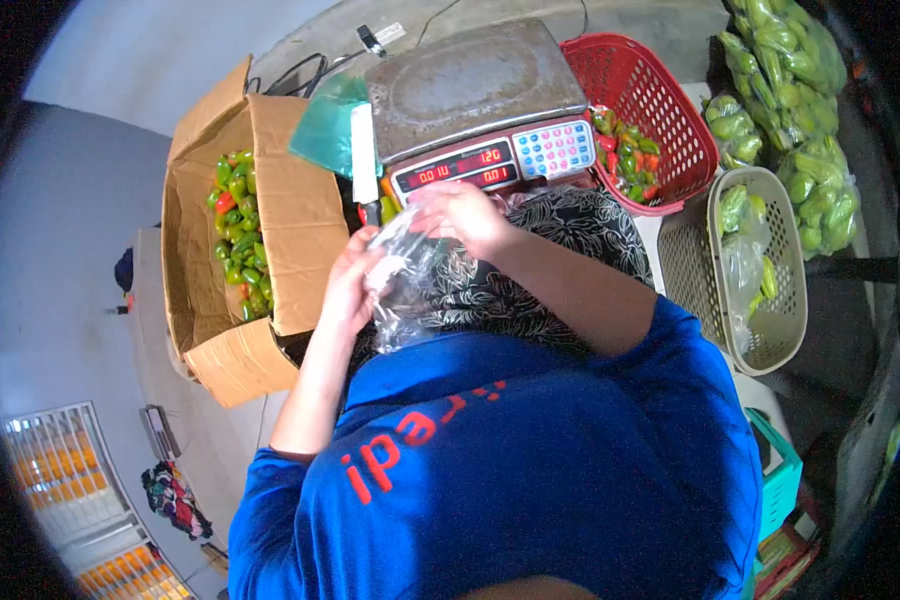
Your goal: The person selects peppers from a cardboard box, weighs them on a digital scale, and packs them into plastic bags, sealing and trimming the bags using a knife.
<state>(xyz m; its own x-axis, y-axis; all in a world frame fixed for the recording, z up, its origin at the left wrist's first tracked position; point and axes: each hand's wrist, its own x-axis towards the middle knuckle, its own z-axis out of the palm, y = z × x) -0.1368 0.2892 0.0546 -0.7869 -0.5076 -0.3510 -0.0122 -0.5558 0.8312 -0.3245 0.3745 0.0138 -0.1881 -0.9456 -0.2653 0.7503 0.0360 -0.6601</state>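
Observation:
A crumpled clear plastic bag [402,285] hangs in front of my body, over a black-and-white patterned cloth [545,250] on my lap. My left hand [352,282] pinches its left edge near the top. My right hand [462,215] has its fingers at the bag's upper part, gripping the thin film. Just beyond my hands stands a scale [475,90] with a worn metal plate and lit red digits. A knife [365,150] with a pale blade and dark handle lies along the scale's left side, its handle close to my left hand.
At left, a cardboard box [305,220] holds green and red peppers [238,230]. A red basket [655,110] with more peppers stands right of the scale. Beyond it are a beige basket [795,270] and bags of green vegetables [785,60]. A teal plastic bag [328,125] lies behind the box.

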